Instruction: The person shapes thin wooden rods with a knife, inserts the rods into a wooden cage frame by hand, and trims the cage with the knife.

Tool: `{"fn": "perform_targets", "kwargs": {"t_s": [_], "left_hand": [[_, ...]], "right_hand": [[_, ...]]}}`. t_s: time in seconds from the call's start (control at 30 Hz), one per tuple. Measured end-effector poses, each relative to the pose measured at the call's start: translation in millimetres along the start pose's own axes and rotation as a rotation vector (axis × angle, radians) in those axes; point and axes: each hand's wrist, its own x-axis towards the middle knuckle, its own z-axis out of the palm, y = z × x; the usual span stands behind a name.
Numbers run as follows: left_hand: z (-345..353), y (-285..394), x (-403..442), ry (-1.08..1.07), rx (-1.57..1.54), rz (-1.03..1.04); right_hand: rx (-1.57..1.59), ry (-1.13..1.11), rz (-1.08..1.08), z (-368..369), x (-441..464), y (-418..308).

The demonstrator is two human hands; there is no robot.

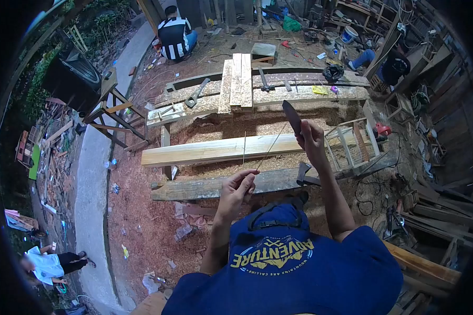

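Observation:
My right hand is closed around a knife; its broad dark blade points up and away from me, and the handle is hidden in my fist. Lower and to the left, my left hand pinches one end of a thin stick. The stick slants up toward the blade; whether they touch I cannot tell. Beyond both hands lies a long planed wooden beam. Another thin stick stands out across that beam. An axe-like tool rests on the near timber, below my right hand.
Boards lie across the far bench, with a hammer and a dark-headed hand tool beside them. A wooden frame leans at right. Other people crouch at the back and right; one stands at left.

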Motion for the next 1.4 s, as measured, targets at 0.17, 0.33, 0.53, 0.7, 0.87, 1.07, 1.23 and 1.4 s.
{"fn": "perform_targets", "kwargs": {"t_s": [0.17, 0.33, 0.53, 0.7, 0.87, 1.07, 1.23, 1.4], "left_hand": [[2, 3, -3, -0.033, -0.012, -0.019], [3, -1, -5, -0.042, -0.021, 0.015], [3, -3, -8, -0.029, -0.01, 0.042], [5, -2, -11, 0.002, 0.079, 0.072], [6, -1, -9, 0.036, 0.124, 0.123], [6, 2, -10, 0.074, 0.141, 0.133], [7, -3, -9, 0.053, 0.058, 0.148], [7, 0, -12, 0.049, 0.112, 0.107]], "right_hand": [[-0.067, -0.065, -0.029, -2, -3, -4], [-0.084, -0.05, -0.012, -1, -6, -10], [-0.077, -0.055, 0.002, -6, -5, -9], [-0.159, -0.219, -0.129, -1, -13, -7], [-0.321, -0.434, -0.074, 16, -26, -7], [-0.345, -0.455, -0.125, 29, -40, 10], [-0.206, -0.399, -0.043, 35, -42, 15], [-0.22, -0.51, -0.014, 39, -52, 13]]}}
